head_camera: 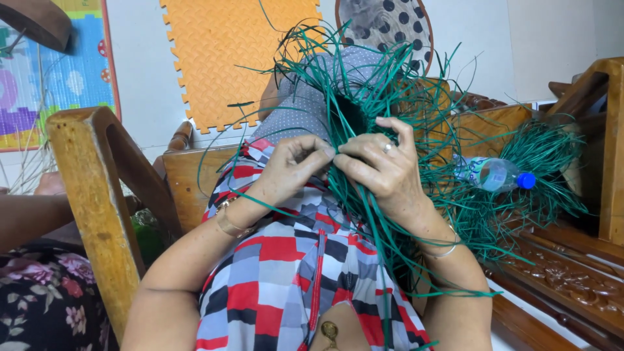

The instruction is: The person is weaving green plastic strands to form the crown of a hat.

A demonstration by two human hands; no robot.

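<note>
A half-woven piece of green straw (364, 97) rests on my raised knee, with many loose green strands spreading out from a dark round hollow. My left hand (289, 170) pinches strands at the lower edge of the weave, thumb against fingers. My right hand (383, 166), with a ring on one finger, grips the weave right beside it; the two hands touch at the fingertips. Long strands hang down over my red, grey and white checked dress (286, 273).
A clear plastic bottle with a blue cap (497, 174) lies on the carved wooden bench (559, 260) at right, beside a heap of green strands (543, 156). A wooden armrest (97, 195) stands left; another person's arm (26, 218) lies beyond it. An orange foam mat (221, 52) leans on the wall.
</note>
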